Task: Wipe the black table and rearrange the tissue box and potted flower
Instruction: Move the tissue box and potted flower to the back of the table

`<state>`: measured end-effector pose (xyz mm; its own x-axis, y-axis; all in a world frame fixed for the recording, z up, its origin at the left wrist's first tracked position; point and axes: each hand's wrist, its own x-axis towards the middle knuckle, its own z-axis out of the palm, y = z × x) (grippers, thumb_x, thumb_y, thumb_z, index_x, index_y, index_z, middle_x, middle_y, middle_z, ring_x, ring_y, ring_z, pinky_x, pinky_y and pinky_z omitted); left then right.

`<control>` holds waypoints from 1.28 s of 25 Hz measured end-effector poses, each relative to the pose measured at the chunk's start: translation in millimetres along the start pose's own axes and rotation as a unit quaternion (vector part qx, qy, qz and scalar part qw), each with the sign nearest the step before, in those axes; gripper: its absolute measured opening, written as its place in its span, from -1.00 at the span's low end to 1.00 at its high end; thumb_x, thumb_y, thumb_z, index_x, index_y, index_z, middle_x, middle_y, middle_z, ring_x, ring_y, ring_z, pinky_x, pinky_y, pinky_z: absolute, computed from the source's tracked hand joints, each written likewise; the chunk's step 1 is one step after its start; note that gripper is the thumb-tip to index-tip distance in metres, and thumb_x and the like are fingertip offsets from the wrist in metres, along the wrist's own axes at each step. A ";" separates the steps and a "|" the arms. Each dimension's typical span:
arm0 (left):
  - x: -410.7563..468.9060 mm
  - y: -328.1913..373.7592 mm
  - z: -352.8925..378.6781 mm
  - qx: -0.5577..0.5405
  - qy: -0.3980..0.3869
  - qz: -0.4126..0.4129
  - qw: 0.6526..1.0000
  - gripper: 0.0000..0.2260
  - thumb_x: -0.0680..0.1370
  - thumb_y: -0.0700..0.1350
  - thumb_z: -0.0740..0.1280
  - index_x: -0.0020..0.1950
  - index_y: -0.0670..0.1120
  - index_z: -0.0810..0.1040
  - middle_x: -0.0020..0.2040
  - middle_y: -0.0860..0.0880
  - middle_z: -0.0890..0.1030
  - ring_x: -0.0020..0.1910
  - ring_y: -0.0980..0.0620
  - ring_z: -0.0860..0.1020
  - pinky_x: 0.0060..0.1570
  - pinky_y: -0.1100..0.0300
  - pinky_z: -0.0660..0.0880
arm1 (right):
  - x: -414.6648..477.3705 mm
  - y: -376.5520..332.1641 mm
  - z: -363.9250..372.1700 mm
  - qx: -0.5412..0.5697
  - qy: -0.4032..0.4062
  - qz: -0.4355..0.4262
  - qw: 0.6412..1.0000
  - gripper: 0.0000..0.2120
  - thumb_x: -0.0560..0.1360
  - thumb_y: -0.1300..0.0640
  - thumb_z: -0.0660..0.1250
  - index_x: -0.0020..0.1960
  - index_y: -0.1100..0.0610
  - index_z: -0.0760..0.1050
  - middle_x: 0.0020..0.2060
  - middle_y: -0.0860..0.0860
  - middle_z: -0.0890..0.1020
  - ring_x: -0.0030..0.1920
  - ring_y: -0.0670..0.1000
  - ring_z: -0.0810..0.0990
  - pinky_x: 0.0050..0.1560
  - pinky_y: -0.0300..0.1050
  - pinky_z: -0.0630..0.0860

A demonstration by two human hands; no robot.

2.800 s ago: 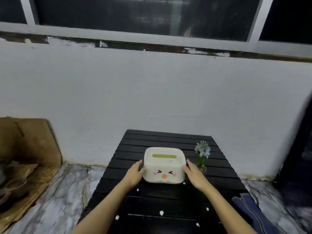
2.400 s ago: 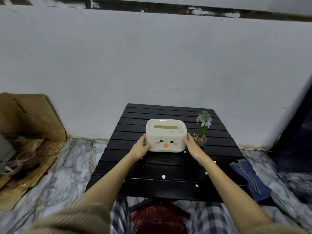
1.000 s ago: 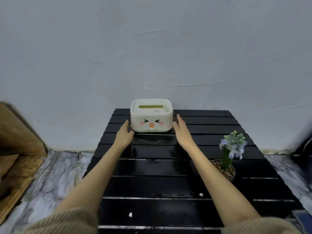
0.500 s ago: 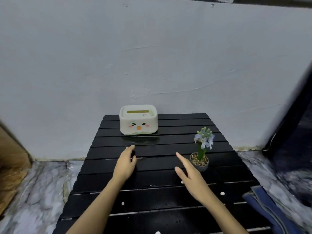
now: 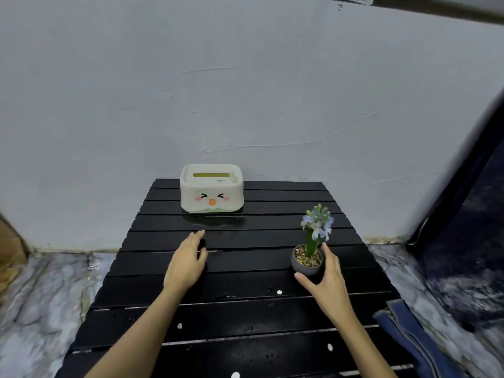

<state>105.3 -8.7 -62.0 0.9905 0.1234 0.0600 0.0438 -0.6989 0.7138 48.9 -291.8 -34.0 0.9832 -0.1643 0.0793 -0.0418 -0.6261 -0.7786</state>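
Fingers [image 5: 326,251] of right hand [image 5: 328,276] cupped around potted flower [image 5: 309,257], mid-table.

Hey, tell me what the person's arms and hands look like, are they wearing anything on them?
Both forearms are bare, with no sleeve in view. The left hand and right hand are bare too: no gloves, rings, watch or bracelet visible. Fingers are slim, nails short and unpainted as far as shows.

black table [image 5: 259,309] centre bare between tissue box [image 5: 211,189] at back and potted flower [image 5: 309,255] right, white specks [image 5: 279,292] scattered near front
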 end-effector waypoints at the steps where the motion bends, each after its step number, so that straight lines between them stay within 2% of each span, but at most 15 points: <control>1: 0.1 0.2 -0.2 -0.002 -0.002 0.000 1.000 -0.57 0.57 -0.13 0.13 0.44 -0.01 0.22 0.48 -0.10 0.28 0.48 0.02 0.18 0.38 0.05 0.25 | 5.2 2.2 3.2 0.003 -0.007 -0.002 1.000 -0.19 0.35 0.11 0.48 0.44 0.12 0.08 0.37 0.08 0.30 0.35 0.04 0.33 0.26 -0.15 0.29; 3: 0.1 0.2 0.0 -0.003 -0.002 0.001 1.000 -0.57 0.57 -0.14 0.13 0.44 -0.01 0.22 0.48 -0.10 0.27 0.49 0.02 0.18 0.38 0.06 0.24 | 11.8 3.8 7.8 -0.003 -0.008 -0.010 1.000 -0.21 0.33 0.15 0.50 0.42 0.16 0.14 0.32 0.09 0.38 0.28 0.03 0.39 0.20 -0.22 0.30; 6: -0.6 1.2 0.3 -0.003 0.002 0.000 1.000 -0.57 0.57 -0.14 0.12 0.44 -0.01 0.22 0.48 -0.10 0.27 0.49 0.02 0.18 0.39 0.05 0.23 | 18.5 -1.2 11.8 -0.007 0.022 -0.019 1.000 -0.29 0.29 0.21 0.53 0.34 0.19 0.27 0.18 0.08 0.48 0.18 0.04 0.47 0.11 -0.22 0.34; 9: 0.0 0.5 1.1 -0.004 0.004 -0.002 1.000 -0.57 0.57 -0.13 0.12 0.45 0.00 0.22 0.48 -0.10 0.27 0.48 0.02 0.19 0.40 0.05 0.23 | 40.3 -17.1 18.4 0.018 0.025 -0.035 0.999 -0.32 0.28 0.23 0.53 0.30 0.19 0.31 0.16 0.09 0.50 0.09 -0.05 0.43 0.08 -0.21 0.35; 12: 1.0 -1.5 2.1 -0.011 0.010 -0.002 1.000 -0.58 0.57 -0.13 0.12 0.44 0.01 0.23 0.48 -0.07 0.28 0.48 0.05 0.18 0.41 0.07 0.23 | 84.0 -39.2 33.7 0.054 0.032 -0.047 0.997 -0.33 0.29 0.22 0.52 0.31 0.18 0.30 0.20 0.13 0.49 0.12 -0.04 0.44 0.10 -0.20 0.35; 15: 1.4 -1.3 2.4 -0.018 0.018 0.004 1.000 -0.59 0.57 -0.14 0.13 0.43 0.00 0.25 0.47 -0.04 0.29 0.48 0.08 0.17 0.40 0.11 0.22 | 135.0 -53.6 58.8 0.075 0.031 -0.037 0.996 -0.34 0.31 0.24 0.51 0.32 0.20 0.28 0.24 0.16 0.46 0.21 0.08 0.45 0.12 -0.20 0.34; 18: 3.2 -0.5 2.1 -0.021 0.032 0.004 0.999 -0.59 0.57 -0.15 0.14 0.42 0.00 0.27 0.46 -0.01 0.31 0.48 0.10 0.17 0.39 0.15 0.21 | 173.4 -59.7 83.7 0.084 0.014 -0.014 0.996 -0.35 0.31 0.25 0.50 0.30 0.22 0.27 0.24 0.19 0.45 0.22 0.13 0.45 0.12 -0.16 0.36; 22: 5.9 -3.1 3.5 -0.024 0.035 0.013 0.999 -0.58 0.55 -0.17 0.16 0.42 -0.01 0.29 0.45 0.00 0.32 0.48 0.13 0.17 0.40 0.18 0.19 | 192.7 -51.2 106.9 0.073 0.019 0.004 0.997 -0.37 0.31 0.23 0.50 0.29 0.21 0.28 0.24 0.18 0.45 0.23 0.17 0.44 0.22 0.00 0.40; 23: 5.8 -4.0 3.7 -0.023 0.034 0.014 0.999 -0.58 0.55 -0.18 0.17 0.42 -0.02 0.29 0.45 0.00 0.33 0.48 0.13 0.17 0.40 0.18 0.19 | 194.5 -48.7 108.9 0.061 0.017 0.006 0.998 -0.35 0.32 0.20 0.50 0.31 0.19 0.26 0.26 0.17 0.44 0.26 0.19 0.42 0.28 0.07 0.35; 25: 6.0 -5.5 3.9 -0.023 0.036 0.012 0.999 -0.57 0.54 -0.20 0.17 0.41 -0.02 0.29 0.45 0.00 0.33 0.48 0.12 0.17 0.40 0.19 0.19 | 194.0 -45.4 108.0 0.002 0.004 0.008 1.000 -0.24 0.34 0.12 0.48 0.40 0.14 0.15 0.35 0.12 0.37 0.35 0.18 0.34 0.43 0.19 0.08; 27: 6.0 -5.1 3.4 -0.021 0.033 0.011 0.999 -0.57 0.54 -0.20 0.17 0.41 -0.03 0.30 0.45 0.00 0.33 0.48 0.11 0.17 0.40 0.19 0.17 | 181.3 -45.8 97.0 -0.048 -0.007 -0.005 0.999 -0.15 0.37 0.10 0.45 0.47 0.09 -0.02 0.45 0.08 0.25 0.44 0.11 0.22 0.46 0.23 -0.14; 30: 4.8 -4.3 2.9 0.012 0.017 0.027 0.999 -0.57 0.54 -0.20 0.17 0.42 -0.05 0.28 0.46 -0.01 0.32 0.49 0.07 0.15 0.44 0.15 0.15 | 135.0 -43.2 72.6 -0.114 -0.042 -0.086 0.989 -0.21 0.46 0.09 0.34 0.48 0.03 -0.12 0.51 0.06 0.09 0.50 0.05 0.00 0.47 0.19 -0.17; 32: -0.3 0.3 -2.9 -0.003 0.010 0.026 1.000 -0.57 0.54 -0.21 0.16 0.42 -0.05 0.28 0.46 -0.03 0.32 0.49 0.06 0.14 0.44 0.14 0.14 | 91.7 -37.8 52.5 -0.150 -0.077 -0.127 0.977 -0.24 0.50 0.06 0.29 0.48 0.00 -0.15 0.52 0.02 0.02 0.51 0.01 -0.08 0.49 0.14 -0.16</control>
<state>104.6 -6.9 -59.8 0.9887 0.1006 0.1107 -0.0088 -0.7001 0.7140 149.9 -243.2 -30.0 0.9827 0.1282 0.1337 0.1800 -0.8314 -0.5258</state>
